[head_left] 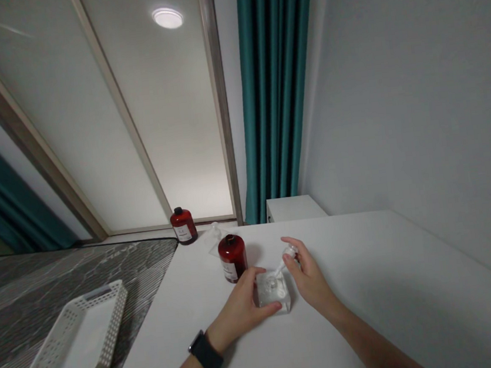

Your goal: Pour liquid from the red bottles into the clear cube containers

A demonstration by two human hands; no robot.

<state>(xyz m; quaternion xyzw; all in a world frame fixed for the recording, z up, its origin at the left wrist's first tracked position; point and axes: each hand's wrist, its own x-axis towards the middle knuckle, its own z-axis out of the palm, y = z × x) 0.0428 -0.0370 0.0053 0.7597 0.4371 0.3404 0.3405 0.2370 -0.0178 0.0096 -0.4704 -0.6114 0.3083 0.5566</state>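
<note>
My left hand, with a black watch on its wrist, is wrapped round a clear square bottle that stands on the white table. Just above the bottle's mouth my right hand pinches a small clear pump top, whose thin tube slants down toward the opening. A dark red bottle with a white label stands right behind my left hand.
A second dark red bottle stands farther back by the window sill, with a clear item near it. A white perforated basket lies on the dark patterned surface at the left. A teal curtain hangs behind.
</note>
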